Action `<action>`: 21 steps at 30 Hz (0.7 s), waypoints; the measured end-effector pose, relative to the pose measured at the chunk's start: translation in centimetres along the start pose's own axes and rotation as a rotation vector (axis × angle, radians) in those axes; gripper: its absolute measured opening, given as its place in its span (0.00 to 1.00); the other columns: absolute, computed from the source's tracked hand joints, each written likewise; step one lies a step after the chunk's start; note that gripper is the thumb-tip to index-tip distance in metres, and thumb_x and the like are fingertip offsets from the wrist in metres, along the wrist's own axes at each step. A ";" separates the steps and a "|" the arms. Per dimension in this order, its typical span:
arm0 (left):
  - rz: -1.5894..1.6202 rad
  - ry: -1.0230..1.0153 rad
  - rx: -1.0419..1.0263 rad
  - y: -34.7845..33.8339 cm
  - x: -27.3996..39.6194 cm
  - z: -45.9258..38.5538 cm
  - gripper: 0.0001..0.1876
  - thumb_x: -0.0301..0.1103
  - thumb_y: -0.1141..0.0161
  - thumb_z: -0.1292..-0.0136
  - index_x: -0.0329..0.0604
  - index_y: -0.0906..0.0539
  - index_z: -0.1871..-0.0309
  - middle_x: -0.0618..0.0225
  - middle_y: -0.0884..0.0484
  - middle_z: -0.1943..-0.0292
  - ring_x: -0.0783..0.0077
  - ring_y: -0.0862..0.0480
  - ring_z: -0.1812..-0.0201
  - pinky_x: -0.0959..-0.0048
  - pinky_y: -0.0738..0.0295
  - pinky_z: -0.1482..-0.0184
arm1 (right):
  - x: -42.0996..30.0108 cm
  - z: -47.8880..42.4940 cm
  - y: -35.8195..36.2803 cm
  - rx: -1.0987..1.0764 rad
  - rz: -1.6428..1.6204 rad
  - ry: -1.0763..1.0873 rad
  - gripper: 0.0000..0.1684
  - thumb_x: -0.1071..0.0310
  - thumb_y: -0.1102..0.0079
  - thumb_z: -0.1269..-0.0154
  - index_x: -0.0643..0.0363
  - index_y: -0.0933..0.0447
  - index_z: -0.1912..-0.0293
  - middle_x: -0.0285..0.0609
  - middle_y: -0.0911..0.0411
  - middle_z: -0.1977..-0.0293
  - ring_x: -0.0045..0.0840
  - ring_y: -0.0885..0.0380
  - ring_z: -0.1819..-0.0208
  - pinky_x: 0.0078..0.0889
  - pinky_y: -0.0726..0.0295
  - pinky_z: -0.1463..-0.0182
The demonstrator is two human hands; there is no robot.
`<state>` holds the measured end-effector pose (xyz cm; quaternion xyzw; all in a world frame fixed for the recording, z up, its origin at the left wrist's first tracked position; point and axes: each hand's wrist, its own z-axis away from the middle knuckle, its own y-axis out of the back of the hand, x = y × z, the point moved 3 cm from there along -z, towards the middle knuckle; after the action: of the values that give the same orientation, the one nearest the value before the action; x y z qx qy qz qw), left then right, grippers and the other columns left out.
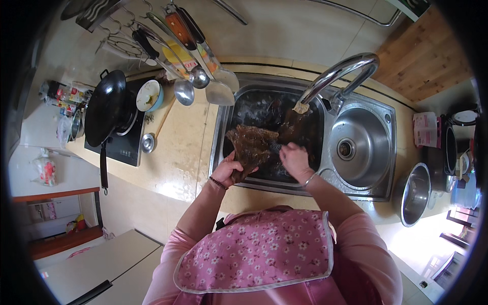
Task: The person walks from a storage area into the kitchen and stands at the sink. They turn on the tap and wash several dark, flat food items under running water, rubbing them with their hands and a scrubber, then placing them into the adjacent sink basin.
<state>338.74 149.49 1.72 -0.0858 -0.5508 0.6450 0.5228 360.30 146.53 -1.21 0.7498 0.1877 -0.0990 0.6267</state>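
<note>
My left hand (230, 167) grips the lower end of a large, wet, dark brown slab of what looks like cured meat (253, 146). The slab is tilted up over the left sink basin (324, 141). Dark, murky water (255, 106) stands in that basin. At the slab's right side, my right hand (295, 157) has its fingers closed on a grey scourer, apparently steel wool (275, 147). The scourer seems to touch the meat, though motion blurs it. Above the basin hangs the spout of the chrome faucet (335, 72), with a yellowish piece on its tip.
The round right basin (362, 148) adjoins. A steel bowl (415, 194) stands at the counter's right. Ladles and a spatula (220, 93) hang at upper left. Farther left are a black wok (106, 108) on a cooktop (129, 148), a bowl (149, 95) and a long-handled ladle (148, 143).
</note>
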 end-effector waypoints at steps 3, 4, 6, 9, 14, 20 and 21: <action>0.053 -0.029 0.057 0.7 -0.2 -0.6 0.38 0.18 0.53 0.56 0.36 0.40 0.34 0.50 0.31 0.40 0.50 0.28 0.40 0.50 0.34 0.37 | -4.0 -1.3 3.8 0.149 -0.186 0.034 0.08 0.68 0.40 0.48 0.52 0.21 0.65 0.39 0.26 0.74 0.36 0.24 0.74 0.37 0.25 0.70; 0.082 -0.030 0.095 1.9 -0.4 -1.0 0.37 0.19 0.54 0.56 0.35 0.40 0.35 0.49 0.31 0.40 0.50 0.28 0.40 0.51 0.34 0.37 | -7.1 -1.1 4.6 0.119 -0.282 0.098 0.10 0.69 0.40 0.49 0.51 0.21 0.63 0.39 0.26 0.75 0.35 0.25 0.74 0.37 0.26 0.69; 0.012 -0.014 0.126 2.2 0.0 -1.5 0.34 0.21 0.55 0.55 0.33 0.38 0.37 0.48 0.30 0.41 0.51 0.28 0.40 0.51 0.35 0.36 | -8.7 -0.8 4.9 0.114 -0.322 0.185 0.12 0.69 0.39 0.50 0.49 0.21 0.62 0.37 0.28 0.75 0.32 0.25 0.73 0.36 0.27 0.67; 0.024 -0.048 0.123 1.5 0.2 -0.6 0.34 0.22 0.55 0.55 0.30 0.38 0.37 0.46 0.30 0.42 0.50 0.28 0.40 0.50 0.35 0.37 | -5.5 -0.6 2.4 0.142 -0.134 0.248 0.12 0.68 0.40 0.51 0.46 0.22 0.62 0.35 0.30 0.75 0.26 0.25 0.70 0.34 0.29 0.63; 0.178 0.018 0.121 0.1 0.8 -0.9 0.29 0.25 0.54 0.45 0.23 0.39 0.38 0.42 0.29 0.43 0.48 0.28 0.41 0.52 0.34 0.37 | 4.8 -2.5 0.6 -0.031 0.203 -0.114 0.08 0.63 0.41 0.49 0.49 0.23 0.66 0.38 0.27 0.68 0.33 0.24 0.63 0.41 0.27 0.62; 0.039 0.137 0.466 1.5 1.1 -1.9 0.15 0.33 0.53 0.35 0.36 0.28 0.48 0.54 0.18 0.59 0.59 0.16 0.60 0.63 0.23 0.64 | 10.2 -3.9 -4.9 -0.297 0.398 -0.491 0.11 0.61 0.43 0.45 0.52 0.22 0.61 0.45 0.21 0.62 0.37 0.21 0.57 0.43 0.24 0.56; 0.012 0.159 0.509 1.9 1.6 -2.0 0.14 0.34 0.52 0.35 0.40 0.26 0.49 0.57 0.17 0.61 0.62 0.16 0.62 0.65 0.24 0.70 | 10.1 -4.4 -5.6 -0.379 0.363 -0.526 0.12 0.61 0.42 0.45 0.53 0.22 0.61 0.47 0.20 0.62 0.38 0.21 0.57 0.44 0.23 0.56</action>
<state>338.33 152.25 0.12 -0.0050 -0.3273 0.7570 0.5654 366.88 153.21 -9.27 0.5905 -0.1005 -0.1390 0.7886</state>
